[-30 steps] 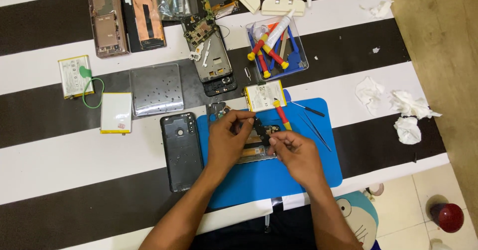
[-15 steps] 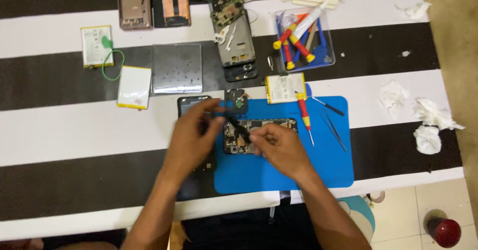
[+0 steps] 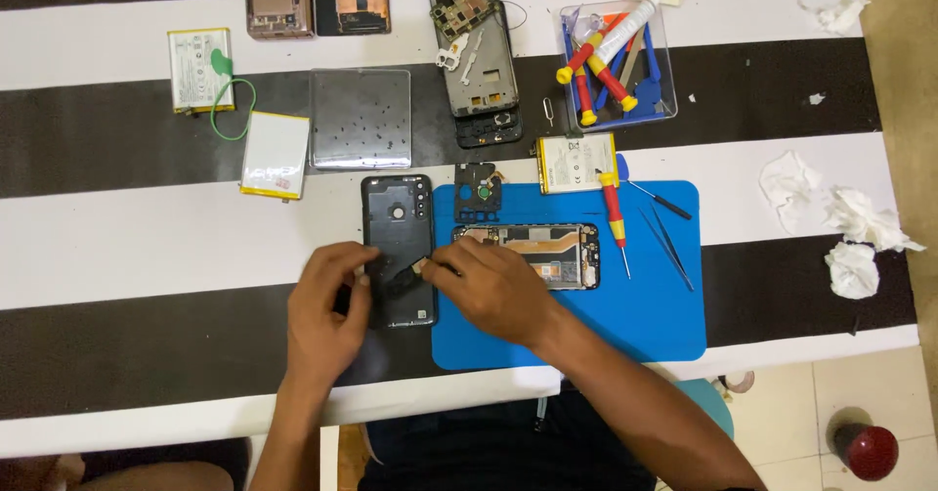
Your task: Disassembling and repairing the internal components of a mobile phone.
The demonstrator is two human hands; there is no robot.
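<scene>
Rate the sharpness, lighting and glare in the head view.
Head view: sharp and evenly lit; both the left hand and right hand are crisp, without motion blur; faint sheen on the clear plastic tray; soft shadows under the hands on the black back cover; no strong glare.

My only view comes from the head camera, looking almost straight down at the striped table (image 3: 117, 227). It sits fairly high, taking in the blue mat (image 3: 645, 315) and floor.
</scene>
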